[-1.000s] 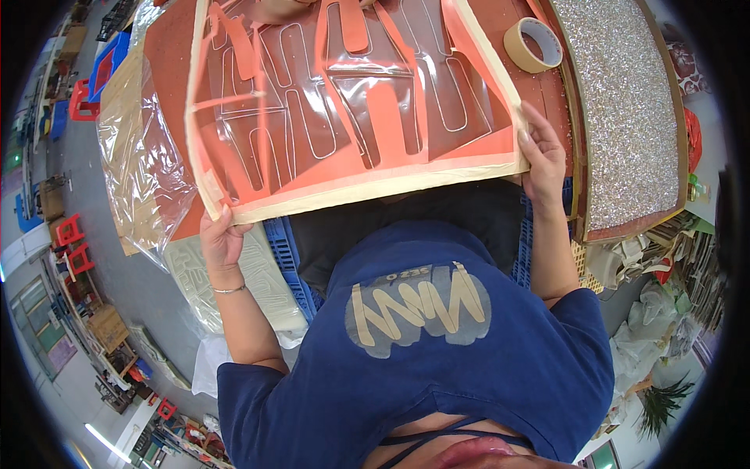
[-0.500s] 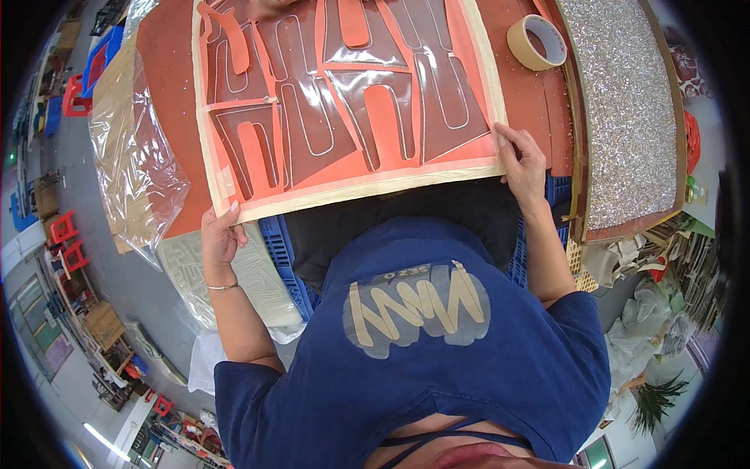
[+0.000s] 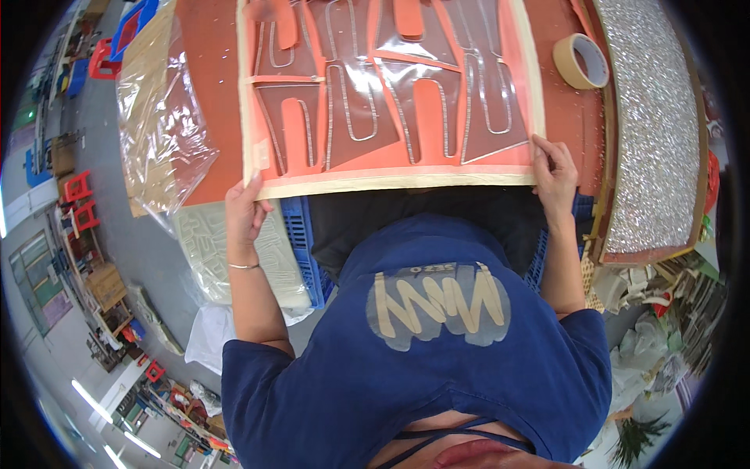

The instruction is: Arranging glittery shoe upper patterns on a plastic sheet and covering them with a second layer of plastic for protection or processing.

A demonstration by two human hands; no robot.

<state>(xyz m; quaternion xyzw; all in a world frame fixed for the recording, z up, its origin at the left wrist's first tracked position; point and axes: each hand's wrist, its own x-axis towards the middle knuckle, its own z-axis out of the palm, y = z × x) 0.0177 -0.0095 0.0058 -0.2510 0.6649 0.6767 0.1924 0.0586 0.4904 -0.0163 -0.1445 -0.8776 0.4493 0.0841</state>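
A coral-orange template sheet [image 3: 428,117] lies before me, edged with pale masking tape. Clear film covers its cut-out openings, where thin lines of small shiny stones trace long curved outlines. At its near left corner, my left hand [image 3: 247,213] pinches the taped edge between thumb and fingers. My right hand [image 3: 555,176] grips the near right corner, thumb and fingers closed on the border. The sheet's near edge reaches over my dark lap. Its far edge runs out of view at the top, where a small blurred shape cannot be made out.
A roll of masking tape [image 3: 580,61] stands on the reddish table [image 3: 574,117] at the right. Beyond it is a framed panel of silvery glitter stones [image 3: 652,133]. Crumpled clear plastic [image 3: 168,117] overhangs the left side. Below that sits a pale moulded sheet [image 3: 238,254] beside a blue crate [image 3: 301,242].
The whole view has turned and shifted, so the sheet, tape roll and panel appear farther right. The sheet's near edge looks more level. Both hands keep their hold on its corners.
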